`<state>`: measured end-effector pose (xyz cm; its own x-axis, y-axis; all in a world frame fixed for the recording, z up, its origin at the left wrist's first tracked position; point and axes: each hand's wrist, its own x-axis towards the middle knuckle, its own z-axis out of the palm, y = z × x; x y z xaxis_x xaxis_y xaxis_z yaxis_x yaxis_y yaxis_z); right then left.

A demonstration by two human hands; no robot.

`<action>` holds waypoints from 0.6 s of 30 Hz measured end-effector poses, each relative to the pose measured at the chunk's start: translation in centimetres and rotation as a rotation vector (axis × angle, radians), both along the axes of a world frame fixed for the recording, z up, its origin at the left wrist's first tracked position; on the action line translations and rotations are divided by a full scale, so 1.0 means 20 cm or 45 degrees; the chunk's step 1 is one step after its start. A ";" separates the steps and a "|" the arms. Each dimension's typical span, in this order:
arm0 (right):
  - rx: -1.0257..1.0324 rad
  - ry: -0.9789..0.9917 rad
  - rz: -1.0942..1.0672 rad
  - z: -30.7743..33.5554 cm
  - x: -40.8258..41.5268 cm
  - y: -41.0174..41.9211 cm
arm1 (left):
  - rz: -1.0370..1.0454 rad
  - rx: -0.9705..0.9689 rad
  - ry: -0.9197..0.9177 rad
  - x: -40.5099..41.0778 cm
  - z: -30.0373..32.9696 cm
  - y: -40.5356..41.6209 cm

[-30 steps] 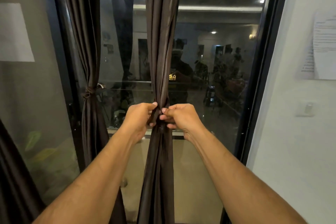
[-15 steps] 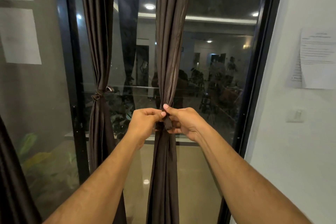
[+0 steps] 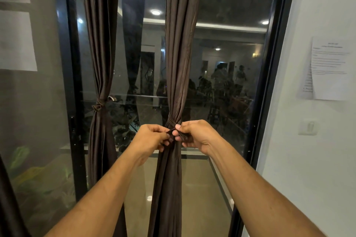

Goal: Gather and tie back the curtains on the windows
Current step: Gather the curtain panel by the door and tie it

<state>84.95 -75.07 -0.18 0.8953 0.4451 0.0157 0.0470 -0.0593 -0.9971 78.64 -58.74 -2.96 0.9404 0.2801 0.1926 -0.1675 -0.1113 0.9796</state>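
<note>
Curtain [image 3: 178,63] is hanging straight down mid-window, cinched by a tie [image 3: 174,121] directly above both hands, left hand [image 3: 150,138] and right hand [image 3: 196,134] each pinching a tie end between them.

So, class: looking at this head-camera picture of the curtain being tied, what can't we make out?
- Knot on the middle curtain: partly covered by the left hand and right hand.
- Curtain tops and hems: cut off by the frame edges.
- Text on the wall notice: blurred and too small.
</note>
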 end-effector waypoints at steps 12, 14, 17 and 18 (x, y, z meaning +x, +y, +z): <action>-0.042 -0.307 -0.084 -0.14 -0.14 0.07 | 0.068 0.064 0.071 0.08 0.14 -0.08; -0.055 -0.343 -0.109 -0.14 -0.13 0.07 | 0.078 0.233 0.043 0.08 0.14 -0.09; -0.143 -0.428 -0.275 -0.15 -0.09 0.08 | 0.098 0.265 0.029 0.10 0.13 -0.08; -0.202 -0.486 -0.339 -0.16 -0.07 0.09 | 0.088 0.255 0.030 0.09 0.13 -0.07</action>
<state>83.46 -73.29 -3.32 0.9218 0.2249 0.3158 0.3702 -0.2687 -0.8892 80.52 -60.18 -0.38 0.9254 0.3022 0.2287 -0.1297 -0.3146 0.9403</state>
